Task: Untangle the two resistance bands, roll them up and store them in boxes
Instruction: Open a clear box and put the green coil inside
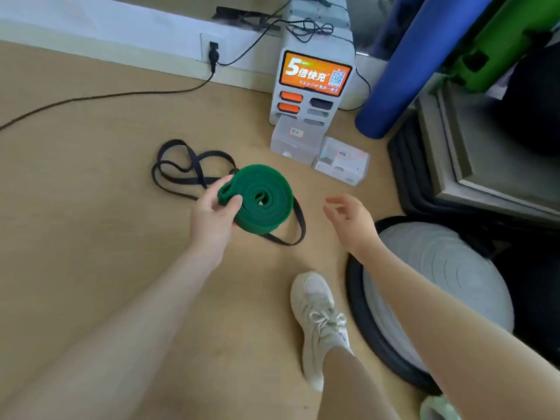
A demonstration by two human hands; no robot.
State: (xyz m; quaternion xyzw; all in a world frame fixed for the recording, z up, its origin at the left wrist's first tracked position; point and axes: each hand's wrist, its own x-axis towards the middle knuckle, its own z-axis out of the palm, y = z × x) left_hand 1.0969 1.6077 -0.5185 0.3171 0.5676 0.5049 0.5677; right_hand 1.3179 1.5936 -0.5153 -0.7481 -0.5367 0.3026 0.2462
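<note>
My left hand (212, 213) grips a green resistance band (263, 201) rolled into a flat coil, held above the floor at the middle of the view. A black resistance band (188, 165) lies loose in loops on the wooden floor behind and under the coil. My right hand (348, 219) hovers to the right of the coil with relaxed fingers, holding nothing. Two translucent plastic boxes stand further back: one (295, 144) against the charging kiosk, the other (342, 160) just right of it.
A power-bank kiosk (312, 86) with an orange screen stands by the wall, its cable (100, 97) running across the floor to the left. A blue rolled mat (403, 74), stacked gear and a grey balance dome (436, 292) crowd the right. My shoe (318, 322) is on the floor.
</note>
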